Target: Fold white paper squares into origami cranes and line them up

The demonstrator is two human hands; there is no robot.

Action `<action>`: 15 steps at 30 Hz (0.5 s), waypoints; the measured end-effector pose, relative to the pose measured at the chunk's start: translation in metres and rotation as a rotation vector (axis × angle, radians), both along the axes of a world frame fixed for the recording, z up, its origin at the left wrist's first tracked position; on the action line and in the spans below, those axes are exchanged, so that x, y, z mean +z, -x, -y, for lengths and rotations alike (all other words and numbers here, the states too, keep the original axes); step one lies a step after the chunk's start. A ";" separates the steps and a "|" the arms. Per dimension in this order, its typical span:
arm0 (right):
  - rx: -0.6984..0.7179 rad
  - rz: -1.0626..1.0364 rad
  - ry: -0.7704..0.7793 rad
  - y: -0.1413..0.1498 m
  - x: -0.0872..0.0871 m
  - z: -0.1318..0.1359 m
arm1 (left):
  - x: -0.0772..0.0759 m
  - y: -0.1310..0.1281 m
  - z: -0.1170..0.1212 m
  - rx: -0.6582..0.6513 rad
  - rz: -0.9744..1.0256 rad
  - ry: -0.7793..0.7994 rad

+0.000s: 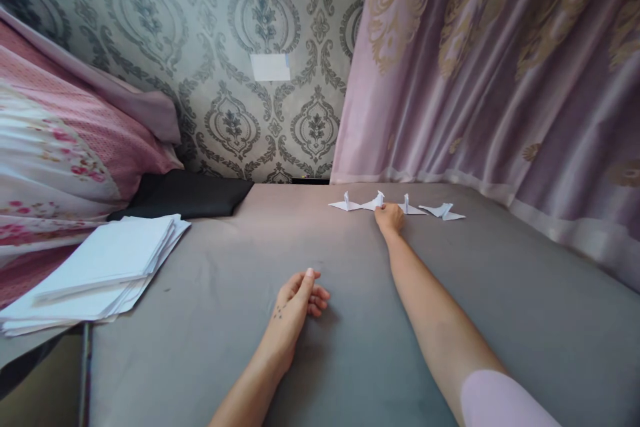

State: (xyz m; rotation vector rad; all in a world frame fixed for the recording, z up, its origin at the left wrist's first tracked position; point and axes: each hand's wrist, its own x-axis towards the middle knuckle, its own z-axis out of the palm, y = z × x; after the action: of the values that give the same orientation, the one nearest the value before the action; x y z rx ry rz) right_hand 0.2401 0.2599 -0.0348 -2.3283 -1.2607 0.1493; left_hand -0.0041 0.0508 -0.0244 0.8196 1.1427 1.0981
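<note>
Several white folded paper cranes stand in a row near the far edge of the grey-covered surface (220, 300). My right hand (390, 218) reaches out to this row, its fingers closed on one paper crane (375, 201), whose lower part they partly hide. To its left is another crane (346, 203); just to its right, one (407, 207) is partly behind my hand. The rightmost crane (442, 211) lies a little apart. Nearer to me, my left hand (301, 295) hovers over or rests on the surface, which I cannot tell. It holds nothing, with its fingers loosely bent and apart.
At left lies a stack of white paper (115, 253), with a flat black item (185, 193) behind it. Pink floral fabric (55, 147) hangs beside them. A purple curtain (450, 80) borders the right side, and a patterned wall (210, 47) bearing a white card (271, 67) rises behind.
</note>
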 end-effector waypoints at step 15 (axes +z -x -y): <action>0.001 0.019 0.015 -0.002 -0.004 -0.002 | -0.001 -0.001 -0.002 0.003 0.016 0.012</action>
State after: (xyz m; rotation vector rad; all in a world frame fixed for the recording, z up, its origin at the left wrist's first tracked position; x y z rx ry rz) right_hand 0.2424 0.2615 -0.0386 -2.3470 -1.2747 0.1374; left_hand -0.0029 0.0524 -0.0250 0.7988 1.1361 1.0978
